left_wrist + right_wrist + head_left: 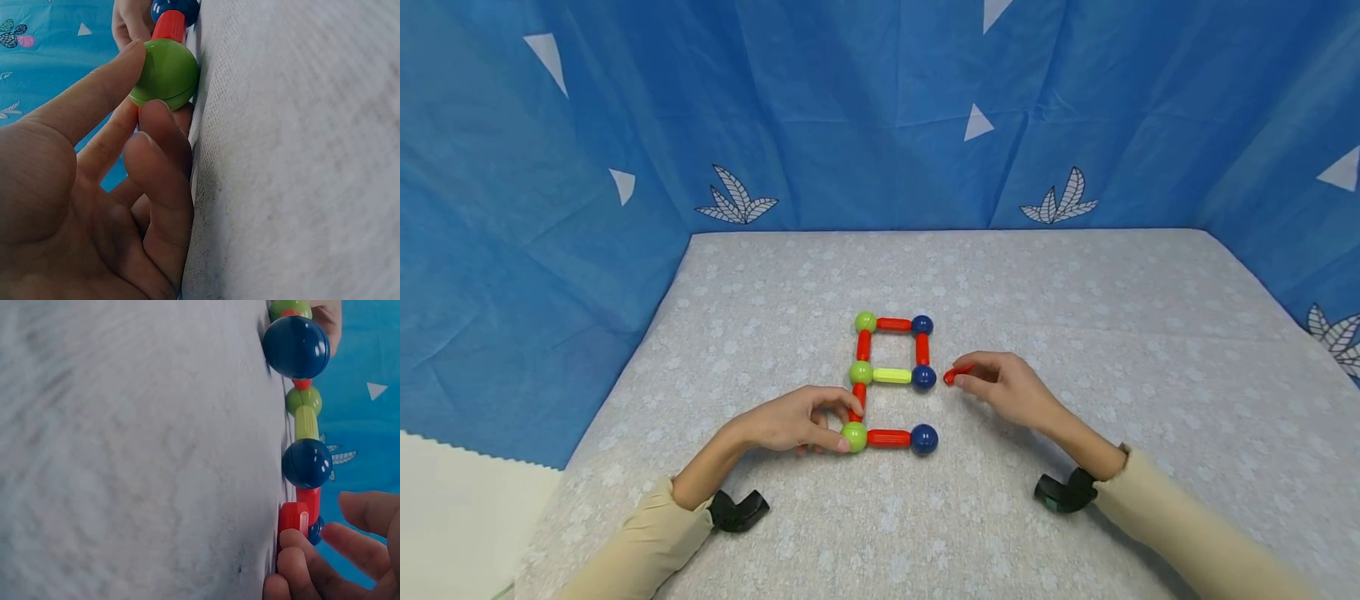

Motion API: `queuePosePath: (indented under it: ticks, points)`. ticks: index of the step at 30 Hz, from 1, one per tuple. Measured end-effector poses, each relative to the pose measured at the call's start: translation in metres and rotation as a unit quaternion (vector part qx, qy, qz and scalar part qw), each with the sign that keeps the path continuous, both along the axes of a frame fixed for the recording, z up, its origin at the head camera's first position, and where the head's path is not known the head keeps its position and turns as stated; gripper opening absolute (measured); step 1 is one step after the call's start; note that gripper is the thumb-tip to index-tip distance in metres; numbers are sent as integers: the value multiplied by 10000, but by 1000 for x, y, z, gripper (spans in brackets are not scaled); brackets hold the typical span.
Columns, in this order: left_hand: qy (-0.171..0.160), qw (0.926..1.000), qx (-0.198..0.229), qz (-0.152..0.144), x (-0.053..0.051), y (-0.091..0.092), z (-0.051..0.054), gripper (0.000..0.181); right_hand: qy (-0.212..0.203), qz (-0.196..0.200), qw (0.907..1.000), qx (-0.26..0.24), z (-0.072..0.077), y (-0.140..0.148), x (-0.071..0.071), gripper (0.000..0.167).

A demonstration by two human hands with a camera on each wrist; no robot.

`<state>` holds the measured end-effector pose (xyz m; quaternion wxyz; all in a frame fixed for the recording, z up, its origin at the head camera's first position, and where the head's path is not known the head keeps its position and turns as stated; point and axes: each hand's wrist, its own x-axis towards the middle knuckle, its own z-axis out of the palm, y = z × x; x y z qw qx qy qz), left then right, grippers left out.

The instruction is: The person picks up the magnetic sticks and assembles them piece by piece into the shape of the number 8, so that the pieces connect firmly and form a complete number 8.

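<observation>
On the table lies a frame of magnetic rods and balls. Its upper part is a closed square, with a yellow-green rod [892, 376] along the bottom. Below, a red rod runs down to a green ball [853, 437], and another red rod [888, 438] links that to a blue ball [924, 439]. My left hand [801, 418] holds this lower green corner, thumb on the ball and a finger at the upright rod. Just right of the square's blue ball [923, 377], my right hand [1009, 388] holds a loose red rod [294, 519] low over the cloth.
A pale flowered cloth [1112, 333] covers the table. Blue curtain fabric [880, 117] hangs behind it and along the sides. Black wrist-worn devices [1066, 492] sit beneath both wrists, close to the tabletop.
</observation>
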<state>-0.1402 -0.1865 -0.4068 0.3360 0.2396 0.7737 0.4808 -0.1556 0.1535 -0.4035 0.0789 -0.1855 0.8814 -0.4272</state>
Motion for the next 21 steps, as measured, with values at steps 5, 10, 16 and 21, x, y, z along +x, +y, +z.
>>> queuePosePath:
  ticks: [5, 10, 16, 21]
  points:
    - [-4, 10000, 78, -39, 0, -1, 0, 38, 127, -54, 9993, 356, -1, 0, -3, 28]
    - [4, 10000, 62, -29, 0, -1, 1, 38, 123, 24, 9980, 617, -1, -2, -6, 34]
    - [23, 10000, 51, -13, -1, 0, 0, 37, 62, 86, 9970, 773, -1, -3, -8, 24]
    - [17, 10000, 92, -10, -1, 0, -2, 37, 104, 156, 9963, 835, 0, -5, -7, 14]
